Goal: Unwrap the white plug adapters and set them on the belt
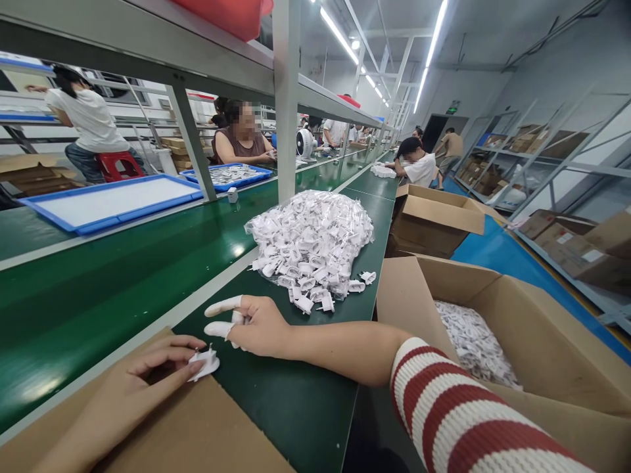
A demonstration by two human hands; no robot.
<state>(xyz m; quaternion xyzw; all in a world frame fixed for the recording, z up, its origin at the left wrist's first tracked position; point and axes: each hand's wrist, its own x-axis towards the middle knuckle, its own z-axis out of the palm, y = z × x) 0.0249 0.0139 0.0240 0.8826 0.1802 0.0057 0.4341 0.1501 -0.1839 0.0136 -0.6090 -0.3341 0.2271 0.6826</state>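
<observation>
My left hand [148,378] rests on a brown cardboard sheet [197,433] at the near edge of the green bench and pinches a small white bagged plug [206,362] between its fingertips. My right hand [254,325], wearing white finger cots on two fingers, lies just right of the plug with those fingers stretched out and nothing in it. Beyond it sits a heap of white plugs in clear bags [313,246].
An open cardboard box [517,309] with more bagged plugs stands at my right, another box [434,220] behind it. Blue trays [111,200] lie across the green conveyor belt [98,282]. Other people sit working along the line. Shelving with cartons fills the right side.
</observation>
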